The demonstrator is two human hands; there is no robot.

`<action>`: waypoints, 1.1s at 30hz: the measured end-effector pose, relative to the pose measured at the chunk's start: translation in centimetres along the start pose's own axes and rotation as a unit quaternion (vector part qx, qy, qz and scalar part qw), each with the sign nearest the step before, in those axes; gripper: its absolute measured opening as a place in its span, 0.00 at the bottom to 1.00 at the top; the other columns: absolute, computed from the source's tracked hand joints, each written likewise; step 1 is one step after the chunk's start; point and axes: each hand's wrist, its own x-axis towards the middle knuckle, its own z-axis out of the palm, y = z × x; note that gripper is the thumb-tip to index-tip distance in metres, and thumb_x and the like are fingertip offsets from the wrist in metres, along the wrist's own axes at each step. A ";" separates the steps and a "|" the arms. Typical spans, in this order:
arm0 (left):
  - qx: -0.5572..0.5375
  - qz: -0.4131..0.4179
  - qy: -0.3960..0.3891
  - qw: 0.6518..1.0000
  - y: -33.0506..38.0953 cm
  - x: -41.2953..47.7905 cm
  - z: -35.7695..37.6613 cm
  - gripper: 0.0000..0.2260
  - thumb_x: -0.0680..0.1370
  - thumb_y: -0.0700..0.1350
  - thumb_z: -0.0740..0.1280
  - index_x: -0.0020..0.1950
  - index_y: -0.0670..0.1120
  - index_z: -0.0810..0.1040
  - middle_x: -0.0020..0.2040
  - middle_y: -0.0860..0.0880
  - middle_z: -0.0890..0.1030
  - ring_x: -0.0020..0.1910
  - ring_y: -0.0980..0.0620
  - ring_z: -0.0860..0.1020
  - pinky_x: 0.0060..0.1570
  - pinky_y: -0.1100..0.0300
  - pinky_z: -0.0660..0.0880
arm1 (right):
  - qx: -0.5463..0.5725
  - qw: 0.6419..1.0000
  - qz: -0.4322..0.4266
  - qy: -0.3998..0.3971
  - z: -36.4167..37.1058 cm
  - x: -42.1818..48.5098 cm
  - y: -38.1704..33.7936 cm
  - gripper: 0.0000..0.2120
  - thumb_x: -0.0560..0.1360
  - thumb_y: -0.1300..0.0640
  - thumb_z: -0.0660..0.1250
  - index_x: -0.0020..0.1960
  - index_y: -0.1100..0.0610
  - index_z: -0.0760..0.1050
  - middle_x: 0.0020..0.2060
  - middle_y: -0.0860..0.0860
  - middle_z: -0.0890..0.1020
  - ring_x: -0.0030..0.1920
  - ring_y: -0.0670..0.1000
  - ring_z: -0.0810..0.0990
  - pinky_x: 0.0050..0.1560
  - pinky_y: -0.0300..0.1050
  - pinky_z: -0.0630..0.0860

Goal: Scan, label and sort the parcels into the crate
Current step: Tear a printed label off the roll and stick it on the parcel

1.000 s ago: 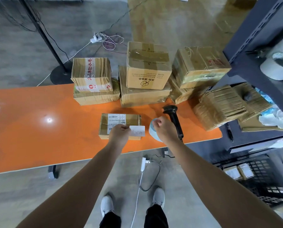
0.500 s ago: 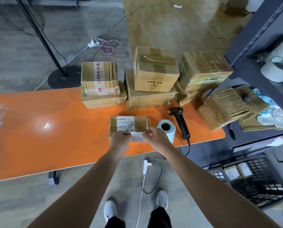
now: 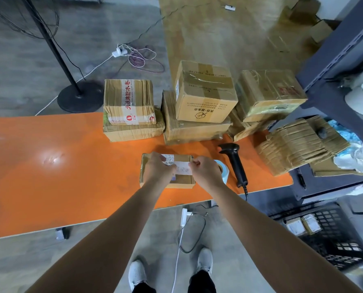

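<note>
Our small parcel (image 3: 184, 180) lies flat on the orange table (image 3: 49, 176) near its front edge, and over its top our left grip (image 3: 158, 170) and right grip (image 3: 206, 171) each pinch one end of a white label (image 3: 183, 168). The label roll (image 3: 224, 176) and barcode scanner (image 3: 234, 163) lie at the parcel's 3 o'clock, stacked parcels (image 3: 203, 96) at 12, the black crate (image 3: 332, 235) on the floor (image 3: 161, 229) at 4.

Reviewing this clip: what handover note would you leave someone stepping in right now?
Hands: left grip and right grip each pinch an end of the label, over the small parcel on the table.
Scanner lies beside it, unheld.
Done: two parcels in the crate.
Left: stick label, crate this parcel, then the stack behind.
</note>
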 end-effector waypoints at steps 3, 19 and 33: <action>0.053 0.018 0.004 0.998 0.4 1.1 0.4 0.11 0.75 0.43 0.68 0.54 0.47 0.69 0.39 0.52 0.76 0.31 0.53 0.76 0.29 0.59 0.71 | -0.032 0.999 0.008 0.014 0.2 0.9 0.0 0.12 0.82 0.51 0.60 0.54 0.57 0.77 0.40 0.49 0.77 0.40 0.50 0.75 0.29 0.40 0.63; 0.189 0.078 0.045 0.978 -0.7 3.7 2.7 0.06 0.79 0.46 0.65 0.48 0.49 0.69 0.45 0.49 0.81 0.39 0.50 0.75 0.29 0.60 0.66 | -0.122 0.991 -0.018 0.053 1.9 2.8 0.4 0.13 0.83 0.49 0.60 0.56 0.56 0.78 0.50 0.52 0.79 0.41 0.49 0.72 0.36 0.42 0.65; 0.216 0.027 0.036 0.975 -1.1 5.6 2.5 0.20 0.73 0.53 0.73 0.57 0.46 0.70 0.55 0.47 0.78 0.56 0.46 0.76 0.49 0.52 0.75 | -0.070 0.996 0.028 0.041 1.8 3.3 0.4 0.21 0.79 0.48 0.67 0.66 0.54 0.66 0.56 0.53 0.79 0.51 0.54 0.81 0.42 0.45 0.73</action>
